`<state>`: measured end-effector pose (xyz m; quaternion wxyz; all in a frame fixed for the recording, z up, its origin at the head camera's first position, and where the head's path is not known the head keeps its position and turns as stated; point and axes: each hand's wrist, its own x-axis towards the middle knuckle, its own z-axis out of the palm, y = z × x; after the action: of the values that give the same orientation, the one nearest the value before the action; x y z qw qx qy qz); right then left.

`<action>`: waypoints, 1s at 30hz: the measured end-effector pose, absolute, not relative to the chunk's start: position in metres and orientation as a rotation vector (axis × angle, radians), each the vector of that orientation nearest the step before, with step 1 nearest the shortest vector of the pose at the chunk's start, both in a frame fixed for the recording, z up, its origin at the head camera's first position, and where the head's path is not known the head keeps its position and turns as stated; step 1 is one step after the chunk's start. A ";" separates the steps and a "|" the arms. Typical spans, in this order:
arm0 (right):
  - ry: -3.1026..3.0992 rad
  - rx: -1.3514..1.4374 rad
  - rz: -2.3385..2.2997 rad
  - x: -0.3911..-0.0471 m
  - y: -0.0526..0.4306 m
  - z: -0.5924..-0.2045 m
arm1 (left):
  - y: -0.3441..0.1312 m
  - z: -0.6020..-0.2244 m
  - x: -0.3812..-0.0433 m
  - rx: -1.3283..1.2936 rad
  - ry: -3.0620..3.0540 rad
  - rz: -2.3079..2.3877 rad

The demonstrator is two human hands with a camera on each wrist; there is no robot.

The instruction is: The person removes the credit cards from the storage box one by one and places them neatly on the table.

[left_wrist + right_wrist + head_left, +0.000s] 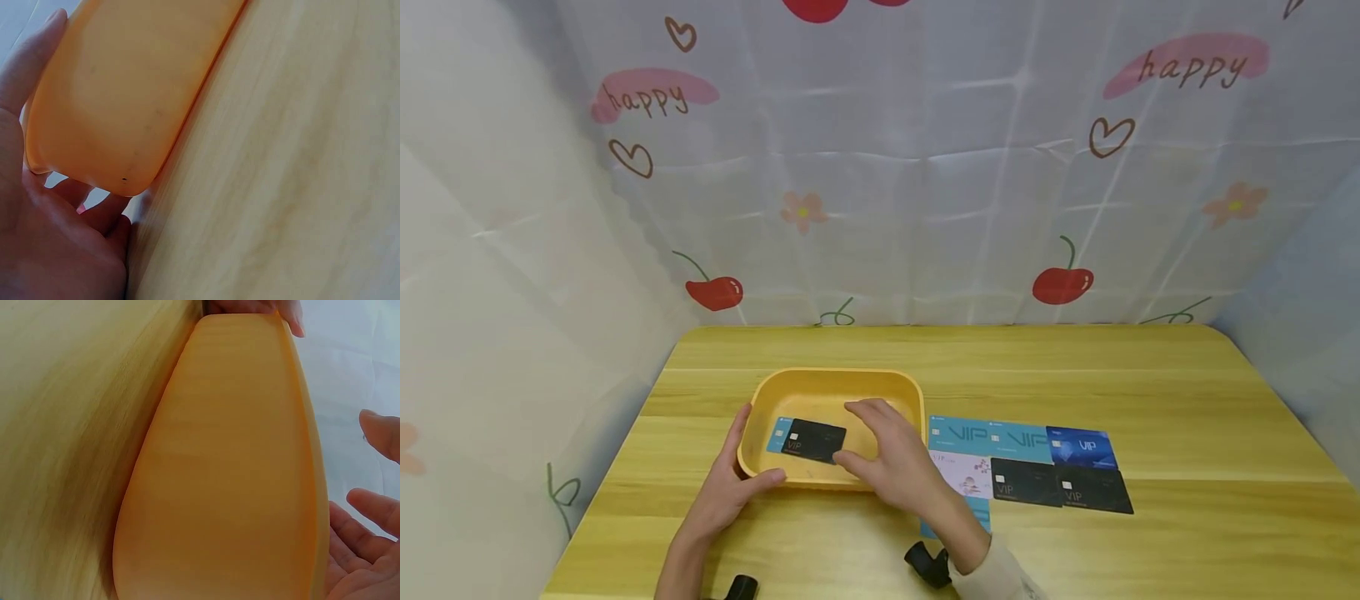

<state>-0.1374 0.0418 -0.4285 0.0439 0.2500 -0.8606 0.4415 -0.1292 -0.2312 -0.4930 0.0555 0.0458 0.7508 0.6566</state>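
A yellow plastic tray (pixel 842 372) sits on the wooden table. My left hand (pixel 718 487) holds its left end, thumb at the front rim and fingers around the side; the left wrist view shows this hand (pixel 56 231) against the tray's rounded end (pixel 119 100). Inside the tray, a black VIP card (pixel 814 439) overlaps a light-blue card (pixel 778 435). Over the tray's right part is my right hand (pixel 895 458), thumb close to the black card's right edge; contact cannot be told. Its fingers (pixel 356 534) are spread apart with nothing between them in the right wrist view.
Right of the tray, several cards lie in rows: light-blue VIP cards (pixel 958 433), a dark-blue card (pixel 1081 448), a pale pink flowered card (pixel 966 475) and black cards (pixel 1026 482). My right forearm partly covers a lower light-blue card (pixel 979 510). A patterned curtain (pixel 925 208) hangs behind the table.
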 end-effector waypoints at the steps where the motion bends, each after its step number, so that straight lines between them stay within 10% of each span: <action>1: -2.631 0.766 1.349 -0.138 0.041 -0.429 | -0.231 -0.493 -0.129 0.139 2.279 1.992; 30: -2.666 0.796 1.274 -0.152 0.011 -0.438 | -0.231 -0.492 -0.129 0.127 2.267 1.992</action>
<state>-0.1522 0.0106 -0.4378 0.0407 0.2601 -0.8704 0.4161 -0.1288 -0.2311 -0.4917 0.0607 0.0419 0.7492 0.6582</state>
